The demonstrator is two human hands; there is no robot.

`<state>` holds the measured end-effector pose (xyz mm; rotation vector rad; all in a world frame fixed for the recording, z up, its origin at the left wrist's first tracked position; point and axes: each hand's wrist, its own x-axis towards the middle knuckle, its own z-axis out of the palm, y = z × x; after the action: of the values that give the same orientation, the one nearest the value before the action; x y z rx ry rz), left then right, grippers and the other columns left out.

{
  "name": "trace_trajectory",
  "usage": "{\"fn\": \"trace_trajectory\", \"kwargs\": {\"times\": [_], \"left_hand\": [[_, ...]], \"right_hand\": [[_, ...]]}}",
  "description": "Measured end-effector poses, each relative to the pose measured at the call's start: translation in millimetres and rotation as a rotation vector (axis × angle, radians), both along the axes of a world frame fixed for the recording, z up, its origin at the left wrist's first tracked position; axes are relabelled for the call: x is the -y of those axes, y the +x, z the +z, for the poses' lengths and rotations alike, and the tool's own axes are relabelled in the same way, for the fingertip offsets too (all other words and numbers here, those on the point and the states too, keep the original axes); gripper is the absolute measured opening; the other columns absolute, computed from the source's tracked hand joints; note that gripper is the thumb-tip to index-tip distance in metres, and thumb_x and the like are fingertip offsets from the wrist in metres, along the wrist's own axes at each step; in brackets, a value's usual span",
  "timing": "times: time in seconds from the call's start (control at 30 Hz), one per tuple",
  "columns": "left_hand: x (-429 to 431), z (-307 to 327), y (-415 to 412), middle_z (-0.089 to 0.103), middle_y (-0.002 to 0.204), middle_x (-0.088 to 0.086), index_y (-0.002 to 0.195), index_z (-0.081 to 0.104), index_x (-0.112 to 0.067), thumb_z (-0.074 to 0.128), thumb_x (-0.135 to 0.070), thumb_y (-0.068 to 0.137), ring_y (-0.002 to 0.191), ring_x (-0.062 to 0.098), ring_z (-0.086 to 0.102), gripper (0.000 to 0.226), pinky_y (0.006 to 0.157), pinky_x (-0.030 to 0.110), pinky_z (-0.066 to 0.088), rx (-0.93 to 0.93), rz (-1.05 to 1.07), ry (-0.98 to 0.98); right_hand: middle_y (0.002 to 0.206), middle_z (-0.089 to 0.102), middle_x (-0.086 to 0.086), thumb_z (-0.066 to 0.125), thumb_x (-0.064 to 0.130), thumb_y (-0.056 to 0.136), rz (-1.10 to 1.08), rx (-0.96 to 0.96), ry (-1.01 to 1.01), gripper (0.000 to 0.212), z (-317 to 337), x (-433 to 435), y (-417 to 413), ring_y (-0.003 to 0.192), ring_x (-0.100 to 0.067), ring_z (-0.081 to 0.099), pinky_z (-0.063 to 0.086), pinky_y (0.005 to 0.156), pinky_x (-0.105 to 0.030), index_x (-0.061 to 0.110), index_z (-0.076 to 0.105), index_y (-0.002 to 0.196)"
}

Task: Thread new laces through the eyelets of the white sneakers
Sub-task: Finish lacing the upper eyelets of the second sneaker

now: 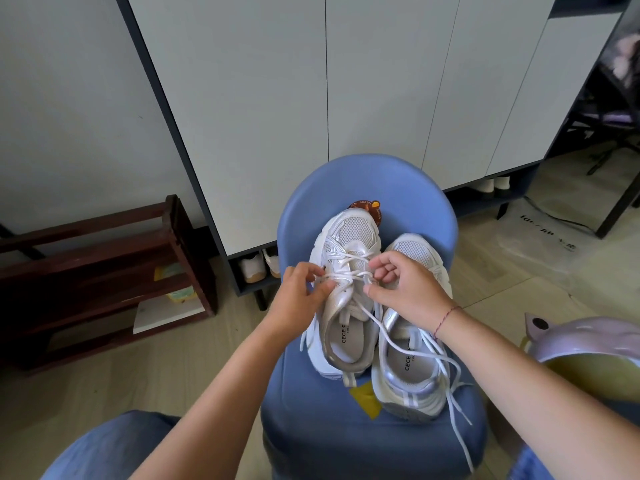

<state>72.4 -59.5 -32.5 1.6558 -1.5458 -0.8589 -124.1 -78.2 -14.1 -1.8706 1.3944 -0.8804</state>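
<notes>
Two white sneakers stand side by side on a blue chair [367, 441], toes pointing away from me. The left sneaker [346, 258] has a white lace [349, 263] crossed through its lower eyelets. My left hand [299, 299] grips that sneaker's left side at the eyelet row, fingers curled on the lace and upper. My right hand [405, 285] pinches the lace at the right eyelet row, partly covering the right sneaker [408, 372]. Loose lace ends [453, 403] trail over the right sneaker and off the seat.
A white cabinet [329, 98] with shoes in its bottom gap stands behind the chair. A dark wooden rack [104, 271] is at the left on the wood floor. A pink object [588, 337] sits at the right edge. My jeans-covered knees show at the bottom.
</notes>
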Motion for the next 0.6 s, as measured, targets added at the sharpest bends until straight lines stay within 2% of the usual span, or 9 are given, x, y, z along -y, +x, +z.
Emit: {"fn": "trace_trajectory", "kwargs": {"times": [0.07,0.13,0.23,0.33,0.4,0.43,0.53,0.6], "left_hand": [[0.6,-0.4,1.3,0.051,0.090,-0.009,0.088,0.058,-0.022,0.061,-0.031,0.092,0.064,0.002,0.046,0.010,0.060,0.012,0.036,-0.008,-0.001,0.002],[-0.4,2.3,0.8,0.054,0.077,-0.008,0.074,0.058,-0.020,0.060,-0.025,0.094,0.060,0.000,0.047,0.020,0.061,0.013,0.036,0.022,-0.029,-0.033],[-5.1,18.6,-0.2,0.054,0.068,-0.008,0.077,0.057,-0.015,0.055,-0.023,0.096,0.052,0.000,0.044,0.021,0.053,0.010,0.034,-0.013,-0.017,-0.084],[-11.1,39.1,-4.6,0.061,0.064,-0.004,0.084,0.058,-0.008,0.056,-0.014,0.096,0.053,0.001,0.050,0.013,0.058,0.012,0.042,-0.251,-0.130,-0.093],[-15.4,46.0,-7.3,0.063,0.067,0.000,0.089,0.060,-0.006,0.058,-0.010,0.094,0.062,0.007,0.056,0.007,0.066,0.018,0.047,-0.376,-0.223,-0.050],[-16.5,46.4,-6.4,0.064,0.069,0.001,0.092,0.062,-0.005,0.059,-0.010,0.093,0.065,0.009,0.057,0.006,0.068,0.020,0.048,-0.387,-0.240,-0.028],[-18.1,49.1,6.6,0.067,0.070,-0.001,0.098,0.067,-0.007,0.064,-0.012,0.090,0.063,0.009,0.057,0.010,0.066,0.018,0.046,-0.320,-0.209,0.043],[-18.3,53.2,20.8,0.066,0.067,0.000,0.095,0.071,-0.006,0.066,-0.015,0.089,0.056,0.008,0.053,0.011,0.060,0.013,0.043,-0.234,-0.184,0.067]], "right_hand": [[0.083,0.057,0.014,0.075,0.027,0.072,0.004,-0.012,-0.005,0.024,-0.5,-0.8,0.9,0.080,-0.007,0.055,0.045,0.093,-0.040,0.035,0.058,0.087],[0.086,0.057,0.014,0.075,0.027,0.073,-0.006,-0.032,-0.035,0.024,-0.1,-2.3,2.5,0.082,-0.006,0.054,0.045,0.093,-0.040,0.036,0.058,0.086],[0.096,0.055,0.013,0.072,0.021,0.075,-0.016,-0.070,-0.198,0.026,6.3,-4.7,6.7,0.084,-0.001,0.052,0.044,0.092,-0.034,0.032,0.060,0.095],[0.104,0.054,0.015,0.068,0.011,0.079,0.159,0.001,-0.205,0.040,16.8,-11.1,19.0,0.076,-0.004,0.055,0.042,0.080,-0.018,0.025,0.059,0.116],[0.091,0.063,0.013,0.065,0.006,0.082,0.266,0.043,-0.114,0.041,18.9,-14.3,26.9,0.066,-0.008,0.058,0.045,0.069,-0.017,0.024,0.058,0.119],[0.084,0.067,0.009,0.065,0.005,0.084,0.275,0.073,-0.070,0.035,19.5,-14.3,28.7,0.065,-0.011,0.061,0.048,0.067,-0.020,0.024,0.061,0.113],[0.069,0.067,0.003,0.061,0.002,0.087,0.145,0.234,0.037,0.019,23.2,-7.1,24.1,0.052,-0.008,0.057,0.050,0.061,-0.022,0.020,0.065,0.091],[0.065,0.064,0.001,0.058,0.001,0.089,0.014,0.384,0.101,0.011,26.0,-1.6,15.8,0.046,-0.005,0.052,0.047,0.055,-0.019,0.010,0.065,0.090]]}}
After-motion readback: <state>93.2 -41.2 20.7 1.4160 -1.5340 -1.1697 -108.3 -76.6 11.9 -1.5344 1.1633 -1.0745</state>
